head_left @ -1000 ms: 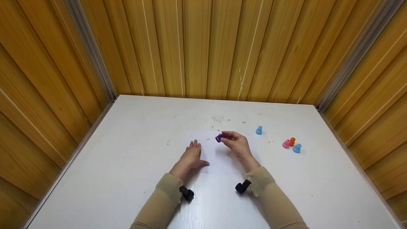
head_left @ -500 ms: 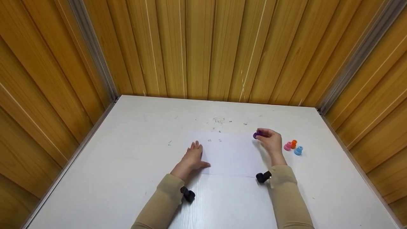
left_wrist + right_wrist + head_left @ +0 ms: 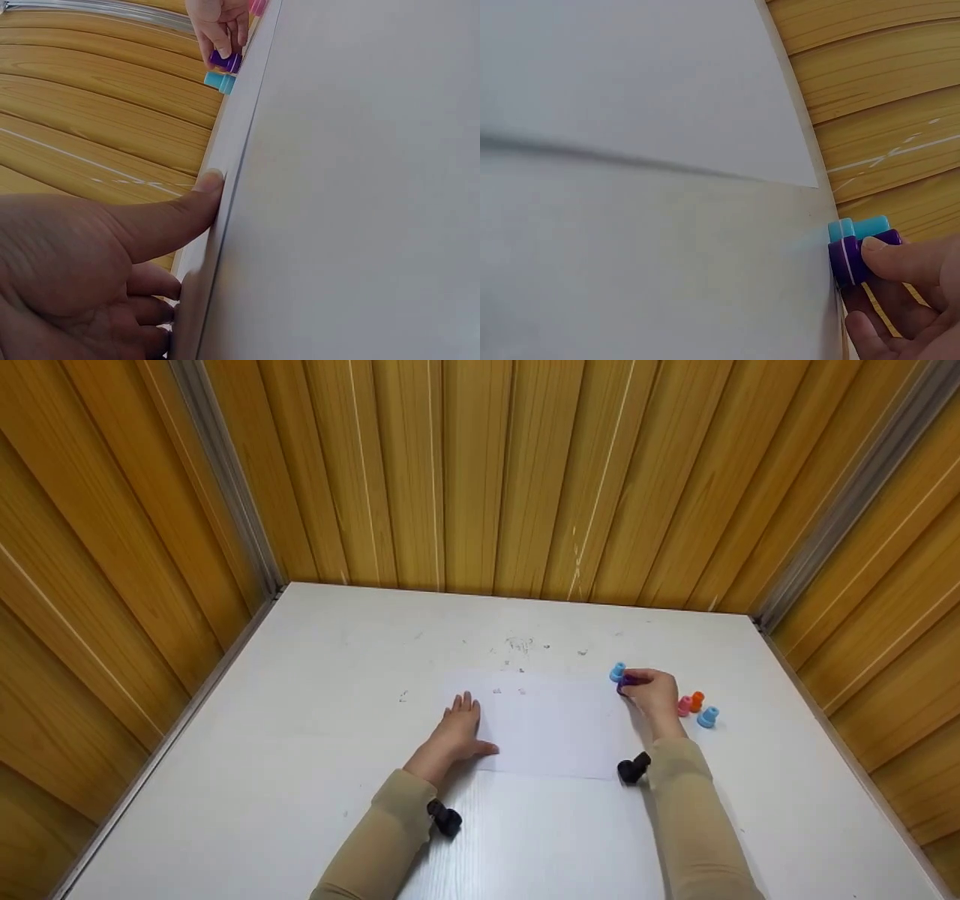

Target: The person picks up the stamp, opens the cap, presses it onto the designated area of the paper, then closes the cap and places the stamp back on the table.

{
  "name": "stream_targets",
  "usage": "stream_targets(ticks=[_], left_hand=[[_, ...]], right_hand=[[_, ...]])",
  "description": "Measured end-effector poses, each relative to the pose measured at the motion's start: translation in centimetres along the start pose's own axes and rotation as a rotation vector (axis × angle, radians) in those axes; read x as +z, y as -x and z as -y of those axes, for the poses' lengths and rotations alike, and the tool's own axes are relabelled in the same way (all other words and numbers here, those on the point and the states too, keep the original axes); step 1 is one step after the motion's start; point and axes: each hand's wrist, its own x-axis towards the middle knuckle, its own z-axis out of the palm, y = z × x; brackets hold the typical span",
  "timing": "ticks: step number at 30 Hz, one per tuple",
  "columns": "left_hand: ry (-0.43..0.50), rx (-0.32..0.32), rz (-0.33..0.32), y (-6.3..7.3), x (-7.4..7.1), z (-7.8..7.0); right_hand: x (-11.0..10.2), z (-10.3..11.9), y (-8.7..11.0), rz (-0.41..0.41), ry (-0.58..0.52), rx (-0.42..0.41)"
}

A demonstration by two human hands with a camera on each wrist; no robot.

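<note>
My right hand (image 3: 655,697) pinches a small purple stamp (image 3: 625,684) between thumb and fingers, just off the right edge of a white sheet of paper (image 3: 555,735). Right beside it stands a light blue stamp (image 3: 617,670); in the right wrist view the purple stamp (image 3: 844,262) overlaps the blue one (image 3: 870,226). My left hand (image 3: 455,733) rests on the left side of the sheet, fingers straight and thumb (image 3: 172,225) spread out. Two small faint marks show near the top of the paper.
Right of my right hand, a pink stamp (image 3: 684,706), an orange stamp (image 3: 697,701) and another light blue stamp (image 3: 708,717) stand close together. Dark smudges (image 3: 518,645) dot the white table (image 3: 360,645) behind the paper. Wood-patterned walls (image 3: 465,472) enclose the back and sides.
From over the paper, my right hand has carried the purple stamp rightward to the light blue one. The second mark, hidden a second ago, now shows. My left hand stays in place.
</note>
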Motion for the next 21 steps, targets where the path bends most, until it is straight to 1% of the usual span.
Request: stream_targets(ticks=[4, 7, 12, 16, 19, 21], left_hand=[[-0.007, 0.003, 0.002, 0.0, 0.0, 0.0], [-0.007, 0.003, 0.001, 0.1, 0.0, 0.0], [0.000, 0.003, 0.006, 0.2, 0.0, 0.0], [-0.008, 0.000, 0.015, 0.0, 0.0, 0.0], [-0.010, -0.001, 0.014, 0.0, 0.0, 0.1], [-0.008, 0.002, 0.011, 0.1, 0.0, 0.1]], right_hand=[[0.1, 0.1, -0.1, 0.026, -0.040, 0.031], [0.0, 0.2, 0.0, 0.030, -0.059, 0.047], [-0.8, 0.4, 0.9, -0.004, -0.105, 0.073], [-2.9, 0.3, 1.8, -0.078, -0.144, 0.076], [-5.3, -0.2, 2.2, -0.109, -0.196, 0.107], [-7.1, -0.6, 2.4, -0.103, -0.272, 0.159]])
